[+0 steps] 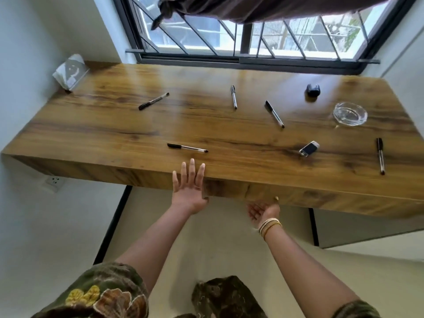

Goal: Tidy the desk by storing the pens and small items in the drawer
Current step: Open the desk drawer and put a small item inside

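While shut in the desk's (91, 134) front edge, drawer (229, 190) flanked by two hands: left hand (189, 191) flat, fingers spread against its face; right hand (263, 210) palm-up beneath, empty. Five pens (187, 148) scattered on top, lighter (309, 148) among them.

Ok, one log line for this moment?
stage: opening drawer | left hand: flat on desk edge | right hand: under drawer front | pens: five, all on desk
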Tool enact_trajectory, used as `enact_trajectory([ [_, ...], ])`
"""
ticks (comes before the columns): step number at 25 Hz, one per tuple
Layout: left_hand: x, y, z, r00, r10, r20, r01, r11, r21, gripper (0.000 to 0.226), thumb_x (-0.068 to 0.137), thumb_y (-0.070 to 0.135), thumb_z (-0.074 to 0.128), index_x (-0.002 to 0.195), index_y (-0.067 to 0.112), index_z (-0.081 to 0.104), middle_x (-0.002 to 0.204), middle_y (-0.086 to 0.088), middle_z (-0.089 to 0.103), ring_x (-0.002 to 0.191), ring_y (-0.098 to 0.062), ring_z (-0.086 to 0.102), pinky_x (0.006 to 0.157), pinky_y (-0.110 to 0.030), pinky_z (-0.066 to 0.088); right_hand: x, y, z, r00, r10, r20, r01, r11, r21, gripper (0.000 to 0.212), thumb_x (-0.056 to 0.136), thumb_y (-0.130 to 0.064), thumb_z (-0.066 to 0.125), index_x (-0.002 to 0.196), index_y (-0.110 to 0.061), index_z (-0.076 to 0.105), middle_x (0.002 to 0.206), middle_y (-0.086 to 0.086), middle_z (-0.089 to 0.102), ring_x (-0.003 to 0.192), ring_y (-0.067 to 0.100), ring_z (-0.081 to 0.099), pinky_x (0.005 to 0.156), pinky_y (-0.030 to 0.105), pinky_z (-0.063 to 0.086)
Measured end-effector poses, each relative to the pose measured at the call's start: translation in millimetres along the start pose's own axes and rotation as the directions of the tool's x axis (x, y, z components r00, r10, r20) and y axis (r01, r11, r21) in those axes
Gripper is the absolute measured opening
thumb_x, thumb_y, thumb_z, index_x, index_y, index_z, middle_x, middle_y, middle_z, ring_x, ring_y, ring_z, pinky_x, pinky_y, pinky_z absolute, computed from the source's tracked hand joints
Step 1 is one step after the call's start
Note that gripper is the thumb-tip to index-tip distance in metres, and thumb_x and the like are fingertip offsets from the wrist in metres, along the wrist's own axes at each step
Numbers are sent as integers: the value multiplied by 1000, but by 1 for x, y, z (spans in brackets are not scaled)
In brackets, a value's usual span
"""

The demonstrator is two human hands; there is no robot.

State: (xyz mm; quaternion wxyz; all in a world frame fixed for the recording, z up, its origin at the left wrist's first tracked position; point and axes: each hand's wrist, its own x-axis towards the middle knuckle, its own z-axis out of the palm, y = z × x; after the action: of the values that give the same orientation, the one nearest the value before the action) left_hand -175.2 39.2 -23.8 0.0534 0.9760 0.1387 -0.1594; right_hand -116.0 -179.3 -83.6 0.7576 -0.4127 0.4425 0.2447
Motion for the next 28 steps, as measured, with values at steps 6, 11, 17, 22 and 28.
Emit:
enact_trajectory([
  [6,2,5,5,998,-57,8,57,998,35,123,74,43,63,140,26,-39,148,-8,-45,136,-32,-41,113,-53,-19,51,-32,-28,983,178,46,-180,886,428,59,91,-54,18,123,-18,52,114,11,56,112,25,55,108,45,31],
  [11,2,6,6,997,-82,-2,82,995,60,124,70,30,66,142,25,-36,150,-9,-41,138,-33,-39,115,-55,-15,56,-43,-19,993,103,60,-120,867,483,60,88,-60,24,116,-24,62,120,5,63,104,26,59,89,46,47],
  [17,4,2,5,998,-62,22,59,994,92,123,74,14,63,138,24,-41,146,-10,-46,136,-34,-40,114,-56,-15,45,-22,-37,992,90,93,-128,801,585,88,81,-76,26,133,-8,49,133,17,53,126,33,49,107,52,37],
  [22,1,-3,-5,999,-13,48,10,998,65,114,79,-3,50,138,31,-41,146,-7,-48,137,-31,-40,115,-56,-14,14,12,-74,984,129,122,-178,753,633,93,69,-79,48,131,-10,52,130,14,57,113,31,57,87,48,49],
  [28,-7,-5,-14,999,44,-13,-45,998,-43,88,94,16,50,151,34,-14,159,-8,-23,147,-30,-17,120,-51,2,-10,25,-92,988,154,29,-138,764,630,89,65,-79,52,126,-15,56,126,13,59,107,33,58,80,49,50],
])
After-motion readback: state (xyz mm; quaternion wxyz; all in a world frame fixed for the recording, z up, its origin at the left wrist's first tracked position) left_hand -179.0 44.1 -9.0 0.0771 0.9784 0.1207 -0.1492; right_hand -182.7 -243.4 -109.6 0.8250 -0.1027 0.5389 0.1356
